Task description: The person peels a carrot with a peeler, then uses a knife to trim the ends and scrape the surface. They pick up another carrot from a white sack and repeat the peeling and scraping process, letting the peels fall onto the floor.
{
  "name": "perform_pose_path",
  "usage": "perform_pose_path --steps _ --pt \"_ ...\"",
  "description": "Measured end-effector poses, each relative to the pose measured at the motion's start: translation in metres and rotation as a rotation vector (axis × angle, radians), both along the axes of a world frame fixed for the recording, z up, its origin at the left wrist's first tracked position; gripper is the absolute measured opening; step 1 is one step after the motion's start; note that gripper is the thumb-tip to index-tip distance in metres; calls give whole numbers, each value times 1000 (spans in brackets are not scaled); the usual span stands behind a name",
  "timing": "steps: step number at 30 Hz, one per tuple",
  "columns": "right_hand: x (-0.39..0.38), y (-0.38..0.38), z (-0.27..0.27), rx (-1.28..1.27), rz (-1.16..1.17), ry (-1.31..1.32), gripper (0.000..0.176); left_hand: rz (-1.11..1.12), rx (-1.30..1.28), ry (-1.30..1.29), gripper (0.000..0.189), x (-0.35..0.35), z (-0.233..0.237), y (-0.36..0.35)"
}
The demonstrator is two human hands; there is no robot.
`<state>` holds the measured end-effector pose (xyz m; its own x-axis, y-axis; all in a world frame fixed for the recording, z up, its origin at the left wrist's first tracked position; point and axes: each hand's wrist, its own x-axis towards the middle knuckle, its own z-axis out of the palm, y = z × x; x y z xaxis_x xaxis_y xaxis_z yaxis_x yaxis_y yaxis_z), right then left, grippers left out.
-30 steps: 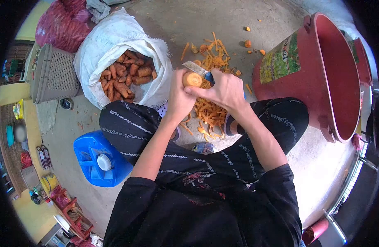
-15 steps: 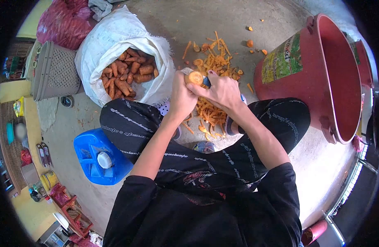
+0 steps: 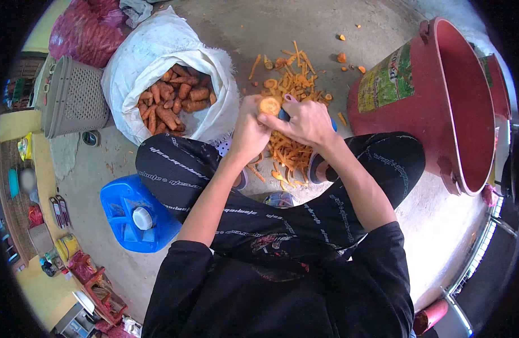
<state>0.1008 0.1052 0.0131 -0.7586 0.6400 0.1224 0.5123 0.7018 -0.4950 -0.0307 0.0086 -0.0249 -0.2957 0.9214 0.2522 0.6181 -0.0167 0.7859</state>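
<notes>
My left hand [image 3: 251, 128] is wrapped round a carrot [image 3: 269, 105], whose pale orange cut end faces up. My right hand [image 3: 308, 125] is closed on a small peeler [image 3: 290, 98]; its pink looped end and a bit of blue show, and the rest is hidden by the fingers. The right thumb lies against the carrot. Below both hands, a heap of orange carrot peelings [image 3: 290, 152] is spread on the floor between my feet.
An open white sack [image 3: 152, 56] of unpeeled carrots [image 3: 168, 115] stands at left, beside a grey perforated basket [image 3: 82, 98]. A large red bucket [image 3: 434, 112] is tipped at right. A blue jerrycan [image 3: 129, 211] sits by my left knee. Carrot bits [image 3: 341, 58] lie farther off.
Both hands have shifted very slightly to the right with the carrot and the peeler. The right hand has turned a little, and the grips stay the same.
</notes>
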Motion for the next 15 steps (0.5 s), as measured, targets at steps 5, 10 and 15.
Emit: perform_pose_path --steps 5,10,15 --pt "3 5 1 -42 54 -49 73 -32 -95 -189 51 -2 3 -1" --pt "7 17 15 -266 -95 -145 73 325 -178 284 54 -9 -7 -4" --pt "7 35 -26 -379 -251 -213 76 266 -290 -140 57 -18 -48 -4"
